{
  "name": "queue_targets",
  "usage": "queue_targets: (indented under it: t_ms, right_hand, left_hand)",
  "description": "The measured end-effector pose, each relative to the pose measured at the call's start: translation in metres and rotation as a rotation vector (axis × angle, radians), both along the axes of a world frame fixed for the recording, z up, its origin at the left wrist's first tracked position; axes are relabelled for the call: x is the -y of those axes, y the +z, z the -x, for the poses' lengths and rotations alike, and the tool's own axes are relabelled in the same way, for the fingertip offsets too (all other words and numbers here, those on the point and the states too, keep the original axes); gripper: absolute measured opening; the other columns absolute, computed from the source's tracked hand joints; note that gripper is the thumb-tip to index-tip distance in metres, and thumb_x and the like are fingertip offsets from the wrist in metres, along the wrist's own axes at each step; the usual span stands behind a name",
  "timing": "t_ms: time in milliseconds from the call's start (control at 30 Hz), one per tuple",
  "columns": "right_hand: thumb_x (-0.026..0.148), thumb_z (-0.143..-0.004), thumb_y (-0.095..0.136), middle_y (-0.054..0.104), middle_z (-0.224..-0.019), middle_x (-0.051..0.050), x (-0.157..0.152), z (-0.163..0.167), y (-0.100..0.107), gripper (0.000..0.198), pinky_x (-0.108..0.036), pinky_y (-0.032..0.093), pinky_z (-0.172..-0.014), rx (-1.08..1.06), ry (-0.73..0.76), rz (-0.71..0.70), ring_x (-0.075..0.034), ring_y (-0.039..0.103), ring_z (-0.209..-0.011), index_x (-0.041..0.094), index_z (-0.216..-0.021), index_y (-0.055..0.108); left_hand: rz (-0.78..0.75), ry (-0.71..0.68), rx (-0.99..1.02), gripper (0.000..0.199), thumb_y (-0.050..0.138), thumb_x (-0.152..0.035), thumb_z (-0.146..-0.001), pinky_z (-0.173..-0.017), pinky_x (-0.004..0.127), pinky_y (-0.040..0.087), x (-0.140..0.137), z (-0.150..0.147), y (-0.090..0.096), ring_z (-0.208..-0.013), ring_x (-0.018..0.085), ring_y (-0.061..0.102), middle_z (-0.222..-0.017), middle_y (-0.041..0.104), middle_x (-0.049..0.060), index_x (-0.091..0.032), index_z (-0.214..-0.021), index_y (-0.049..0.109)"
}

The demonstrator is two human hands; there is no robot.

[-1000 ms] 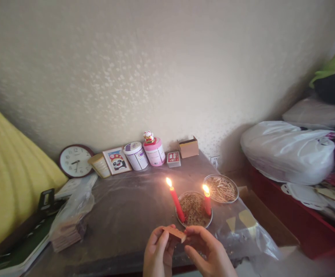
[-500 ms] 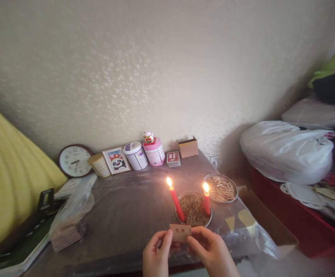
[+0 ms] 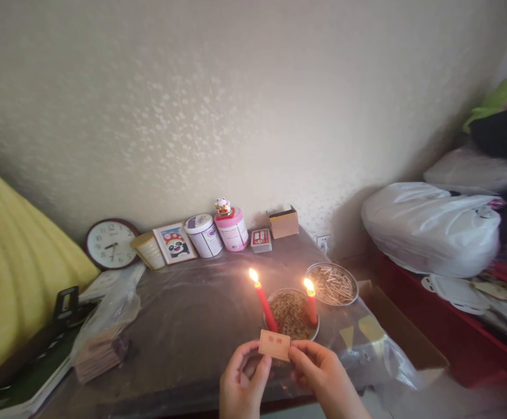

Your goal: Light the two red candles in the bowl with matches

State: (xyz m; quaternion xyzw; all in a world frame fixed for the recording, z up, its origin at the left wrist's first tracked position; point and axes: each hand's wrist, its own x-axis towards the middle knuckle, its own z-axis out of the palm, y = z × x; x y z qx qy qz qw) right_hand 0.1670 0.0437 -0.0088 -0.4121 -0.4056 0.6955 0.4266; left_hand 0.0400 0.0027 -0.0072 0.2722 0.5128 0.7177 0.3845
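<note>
Both hands hold a small tan matchbox (image 3: 275, 345) with red print on its face, above the table's front part. My left hand (image 3: 245, 372) is closed on its left end, thumb at the lower edge. The fingers of my right hand (image 3: 316, 368) pinch its right end. Just beyond stands a round metal dish (image 3: 294, 320) of brownish grains. Two lit red candles rise from it: the left candle (image 3: 265, 308) leans left, and the right candle (image 3: 311, 305) is shorter. Behind to the right, another metal dish (image 3: 332, 284) holds many thin wooden sticks.
Along the wall stand a clock (image 3: 112, 244), a cup (image 3: 149, 250), a framed panda picture (image 3: 175, 243), two canisters, a card box (image 3: 261, 240) and an open carton (image 3: 283, 223). A plastic-wrapped stack (image 3: 100, 352) lies left. White bags (image 3: 432, 227) sit right, beyond the table.
The matchbox has tilted and risen slightly in my hands. My left thumb has slid from its front face to its lower edge. Both candle flames now lean left.
</note>
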Motion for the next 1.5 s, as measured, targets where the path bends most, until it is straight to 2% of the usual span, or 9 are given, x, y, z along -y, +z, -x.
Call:
queue_targets:
  t_ms: [233,333,467,667,933,1033,1167,1367,1500]
  right_hand:
    - [0.05,-0.055,0.082,0.059,-0.051,0.004,0.004,0.004,0.001,0.055,-0.022,0.044,-0.047,-0.135,0.005,0.18,-0.009,0.052,-0.044,0.014,-0.092,0.064]
    - [0.054,-0.058,0.079,0.058,-0.049,0.004,0.003,0.005,-0.004,0.057,-0.022,0.042,-0.045,-0.102,0.026,0.1,-0.011,0.053,-0.042,0.014,-0.095,0.063]
    - [0.046,-0.06,0.082,0.068,-0.067,-0.001,0.005,0.001,0.001,0.051,-0.023,0.045,-0.05,-0.136,0.072,-0.075,-0.011,0.057,-0.051,0.015,-0.097,0.065]
    - [0.041,-0.056,0.086,0.07,-0.075,-0.003,0.005,-0.003,0.018,0.047,-0.026,0.048,-0.057,-0.124,0.071,-0.059,-0.014,0.061,-0.061,0.015,-0.091,0.067]
    - [0.048,-0.065,0.078,0.068,-0.069,-0.002,0.002,-0.003,0.011,0.044,-0.024,0.046,-0.053,-0.078,0.011,-0.086,-0.013,0.058,-0.056,0.014,-0.091,0.068]
    - [0.048,-0.067,0.075,0.071,-0.078,-0.005,0.001,-0.008,0.017,0.043,-0.027,0.049,-0.059,-0.028,0.011,-0.061,-0.016,0.062,-0.062,0.014,-0.092,0.068]
    - [0.047,-0.069,0.072,0.073,-0.077,-0.007,-0.001,-0.012,0.022,0.042,-0.031,0.051,-0.061,0.022,0.005,-0.097,-0.021,0.065,-0.065,0.014,-0.094,0.068]
    - [0.043,-0.073,0.067,0.074,-0.081,-0.007,0.003,-0.01,0.017,0.035,-0.032,0.054,-0.064,0.117,0.031,-0.202,-0.025,0.068,-0.075,0.016,-0.094,0.067]
    - [0.042,-0.076,0.064,0.073,-0.08,-0.006,0.005,-0.007,0.009,0.03,-0.033,0.055,-0.064,0.165,0.069,-0.21,-0.025,0.069,-0.074,0.018,-0.094,0.066]
  left_hand:
    - [-0.077,-0.028,0.152,0.028,0.087,-0.028,-0.052,-0.069,0.025,0.056,-0.001,-0.003,0.004,-0.086,0.024,0.071,-0.093,0.077,0.01,-0.019,-0.067,0.065]
    - [-0.112,-0.018,0.141,0.028,0.087,-0.027,-0.053,-0.072,0.023,0.054,-0.001,0.001,0.003,-0.084,0.021,0.071,-0.088,0.078,0.008,-0.019,-0.069,0.065]
    - [-0.12,0.003,0.139,0.03,0.087,-0.029,-0.054,-0.071,0.024,0.054,-0.002,0.008,-0.005,-0.082,0.021,0.07,-0.086,0.077,0.007,-0.019,-0.074,0.067]
    - [-0.117,0.039,0.147,0.03,0.087,-0.031,-0.054,-0.073,0.029,0.055,-0.004,0.015,-0.012,-0.085,0.025,0.07,-0.089,0.076,0.01,-0.018,-0.074,0.068]
    - [-0.124,-0.007,0.123,0.032,0.088,-0.025,-0.049,-0.072,0.025,0.056,0.001,0.003,0.008,-0.084,0.023,0.071,-0.087,0.076,0.007,-0.019,-0.073,0.067]
    - [-0.134,-0.053,0.018,0.037,0.086,-0.027,-0.053,-0.073,0.028,0.056,0.004,-0.002,0.006,-0.082,0.023,0.071,-0.087,0.075,0.008,-0.019,-0.085,0.068]
    - [-0.115,-0.077,-0.199,0.048,0.081,-0.037,-0.059,-0.077,0.032,0.056,0.005,0.0,-0.013,-0.089,0.026,0.069,-0.096,0.072,0.01,-0.019,-0.102,0.068]
    - [-0.224,-0.042,-0.786,0.039,0.07,-0.026,-0.069,-0.077,0.035,0.054,0.0,0.008,-0.035,-0.088,0.025,0.066,-0.097,0.068,0.009,-0.025,-0.108,0.069]
    - [-0.259,-0.027,-0.939,0.038,0.07,-0.022,-0.07,-0.072,0.031,0.055,-0.001,0.012,-0.038,-0.081,0.024,0.068,-0.092,0.071,0.007,-0.026,-0.108,0.067]
